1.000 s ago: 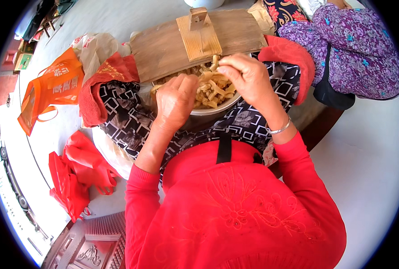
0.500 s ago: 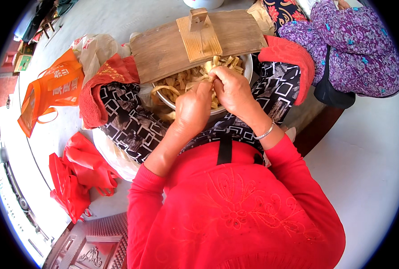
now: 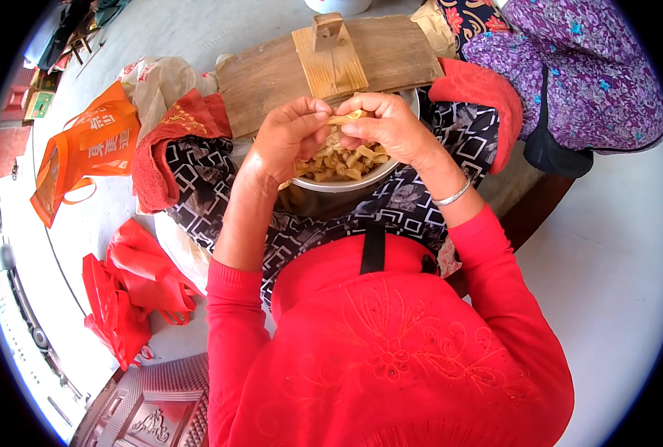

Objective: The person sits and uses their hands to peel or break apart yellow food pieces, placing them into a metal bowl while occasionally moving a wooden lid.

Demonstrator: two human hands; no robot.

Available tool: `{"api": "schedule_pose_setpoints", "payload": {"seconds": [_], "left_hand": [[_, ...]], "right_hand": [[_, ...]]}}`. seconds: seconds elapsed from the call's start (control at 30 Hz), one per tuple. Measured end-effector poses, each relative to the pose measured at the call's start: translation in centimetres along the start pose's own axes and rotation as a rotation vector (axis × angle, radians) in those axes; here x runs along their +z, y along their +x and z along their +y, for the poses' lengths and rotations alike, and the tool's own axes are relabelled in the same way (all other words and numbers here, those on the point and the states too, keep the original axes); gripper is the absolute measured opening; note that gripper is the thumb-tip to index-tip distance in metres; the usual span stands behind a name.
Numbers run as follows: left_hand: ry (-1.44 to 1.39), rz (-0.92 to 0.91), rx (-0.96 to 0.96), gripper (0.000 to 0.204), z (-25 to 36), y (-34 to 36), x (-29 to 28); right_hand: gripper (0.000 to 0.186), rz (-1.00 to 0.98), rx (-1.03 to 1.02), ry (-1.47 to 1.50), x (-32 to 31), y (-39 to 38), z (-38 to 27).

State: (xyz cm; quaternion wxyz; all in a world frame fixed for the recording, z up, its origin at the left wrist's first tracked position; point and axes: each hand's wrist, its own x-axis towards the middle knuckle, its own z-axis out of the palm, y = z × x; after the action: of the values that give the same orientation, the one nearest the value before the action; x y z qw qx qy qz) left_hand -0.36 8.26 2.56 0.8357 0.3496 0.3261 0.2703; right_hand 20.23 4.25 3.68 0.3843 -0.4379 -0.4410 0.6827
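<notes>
Above a metal basin (image 3: 361,182), my left hand (image 3: 290,141) pinches one end of a pale yellow, bent strip (image 3: 346,118). My right hand (image 3: 395,130) grips the other end, so the strip spans the small gap between my fingertips. Many similar yellowish strips and short pieces (image 3: 342,164) lie heaped in the basin, partly hidden by my hands. Just beyond them, a wooden board (image 3: 398,63) rests across the basin's far side. A lighter wooden plate (image 3: 342,74) sits on it, with an upright wooden block (image 3: 327,31).
Red towels (image 3: 484,112) drape over both my knees. An orange bag (image 3: 96,145) and a crumpled red bag (image 3: 134,283) lie on the left. At the right sits a person in purple floral clothing (image 3: 600,89), beside a black pouch (image 3: 555,160). A carved panel (image 3: 152,413) stands lower left.
Both hands have risen from low over the heaped pieces and turned, with the left shifting left. My fingertips are now farther apart, and the strip shows between them.
</notes>
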Motion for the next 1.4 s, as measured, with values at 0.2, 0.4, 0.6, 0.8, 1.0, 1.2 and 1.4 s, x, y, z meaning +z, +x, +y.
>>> {"api": "schedule_pose_setpoints", "payload": {"seconds": [0.2, 0.4, 0.6, 0.8, 1.0, 1.2, 1.4], "left_hand": [[0.08, 0.053, -0.049, 0.004, -0.2, 0.1, -1.1], [-0.015, 0.039, 0.012, 0.006, 1.1, -0.1, -3.3], [-0.108, -0.144, -0.025, 0.01, 1.0, 0.7, -2.6], [0.351, 0.121, 0.098, 0.013, 1.1, 2.4, -2.6], [0.522, 0.321, 0.322, 0.01, 1.0, 3.3, -2.3], [0.565, 0.357, 0.421, 0.01, 0.6, 5.5, -2.4], [0.939, 0.57, 0.498, 0.011, 0.2, 6.5, -1.7]], "right_hand": [[0.014, -0.067, -0.001, -0.133, -3.2, -0.2, -0.1], [0.025, 0.209, -0.23, -0.261, -5.1, -1.1, -0.6], [0.028, 0.14, -0.261, -0.248, -1.7, 0.7, -1.2], [0.015, 0.271, -0.239, -0.188, -2.2, 3.1, -0.2], [0.01, 0.413, -0.312, -0.294, -1.7, 4.1, -0.2], [0.01, 0.533, -0.43, -0.487, -2.6, 5.4, 1.8], [0.007, 0.563, -0.489, -0.766, -1.4, 5.8, 1.3]]}}
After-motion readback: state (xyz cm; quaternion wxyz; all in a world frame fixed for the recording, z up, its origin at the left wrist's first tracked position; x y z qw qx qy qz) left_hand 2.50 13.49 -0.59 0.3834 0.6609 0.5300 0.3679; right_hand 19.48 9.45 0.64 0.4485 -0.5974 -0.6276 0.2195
